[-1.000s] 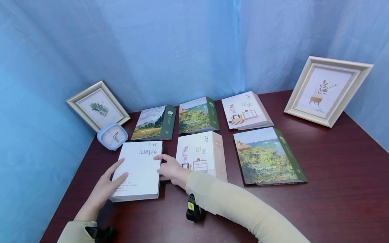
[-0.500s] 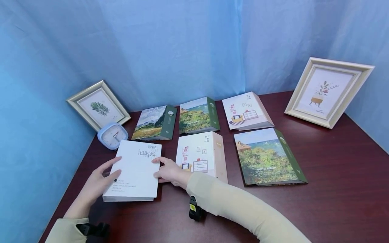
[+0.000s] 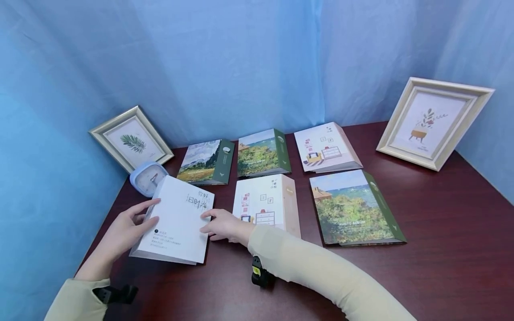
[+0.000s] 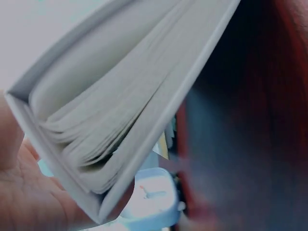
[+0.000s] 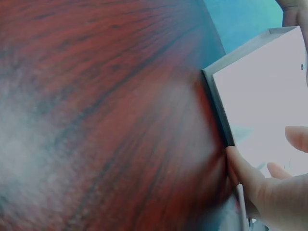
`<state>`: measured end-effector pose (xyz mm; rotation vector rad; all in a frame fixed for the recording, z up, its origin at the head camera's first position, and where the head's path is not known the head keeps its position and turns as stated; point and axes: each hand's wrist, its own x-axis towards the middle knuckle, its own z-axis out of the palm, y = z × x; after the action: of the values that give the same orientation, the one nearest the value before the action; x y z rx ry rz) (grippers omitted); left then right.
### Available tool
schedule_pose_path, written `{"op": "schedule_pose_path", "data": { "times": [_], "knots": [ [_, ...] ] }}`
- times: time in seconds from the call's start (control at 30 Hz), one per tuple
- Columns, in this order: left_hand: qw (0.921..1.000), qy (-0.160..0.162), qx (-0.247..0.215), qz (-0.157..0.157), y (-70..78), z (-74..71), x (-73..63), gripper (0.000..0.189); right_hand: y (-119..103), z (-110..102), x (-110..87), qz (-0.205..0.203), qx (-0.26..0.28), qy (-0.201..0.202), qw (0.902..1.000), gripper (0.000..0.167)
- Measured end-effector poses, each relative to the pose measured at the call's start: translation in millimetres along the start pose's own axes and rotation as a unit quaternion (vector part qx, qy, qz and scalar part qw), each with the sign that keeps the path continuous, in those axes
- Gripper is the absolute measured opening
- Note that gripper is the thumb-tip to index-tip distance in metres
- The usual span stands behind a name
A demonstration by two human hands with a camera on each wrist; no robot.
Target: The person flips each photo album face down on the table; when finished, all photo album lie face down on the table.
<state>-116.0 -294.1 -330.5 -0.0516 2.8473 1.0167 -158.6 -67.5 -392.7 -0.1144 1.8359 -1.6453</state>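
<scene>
A white photo album (image 3: 180,234) with black lettering tilts up along its left side at the left of the table. My left hand (image 3: 124,229) grips its spine side, thumb on the cover. In the left wrist view, the album's pages (image 4: 115,110) show inside the hard cover, and the left palm (image 4: 38,202) lies against the spine. My right hand (image 3: 226,226) holds the opposite edge; in the right wrist view one fingertip (image 5: 233,154) is at the edge, others over the cover. Right of this hand lies a cartoon-room album (image 3: 261,196), partly hidden by the right arm.
A blue clock (image 3: 147,180), overlapped by the white album's corner, stands before a leaf-picture frame (image 3: 132,141). Behind lie a mountain-landscape album (image 3: 201,160), a seaside album (image 3: 259,156) and another cartoon-room album (image 3: 327,149). Farther right are another seaside album (image 3: 351,209) and a plant-picture frame (image 3: 431,122).
The white album has shifted left and turned, its left side rising into a tilt. My left hand moved left and up with it; the right hand stayed at the right edge.
</scene>
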Motion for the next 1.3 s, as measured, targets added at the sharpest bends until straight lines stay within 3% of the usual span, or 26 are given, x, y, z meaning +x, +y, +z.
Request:
{"op": "schedule_pose_path", "data": {
  "times": [0.27,0.6,0.9,1.3],
  "knots": [
    [0.9988,-0.002,0.019,0.045,18.6,-5.8,-1.6,0.054,-7,-2,-3.5,-0.015,-0.071,0.009,0.9974,0.036],
    [0.9958,0.006,0.050,0.077,32.8,-5.3,-3.3,0.054,-11,-9,-2.5,-0.024,-0.061,-0.016,0.9977,0.046],
    [0.9945,0.021,0.027,0.099,38.6,-0.9,-7.1,0.053,-17,-13,-7.3,-0.052,-0.045,-0.019,0.9975,0.056],
    [0.9976,0.012,-0.019,0.065,45.1,5.1,-9.5,0.052,-22,-18,-18.9,-0.079,-0.022,-0.031,0.9961,0.060]
  ]
}}
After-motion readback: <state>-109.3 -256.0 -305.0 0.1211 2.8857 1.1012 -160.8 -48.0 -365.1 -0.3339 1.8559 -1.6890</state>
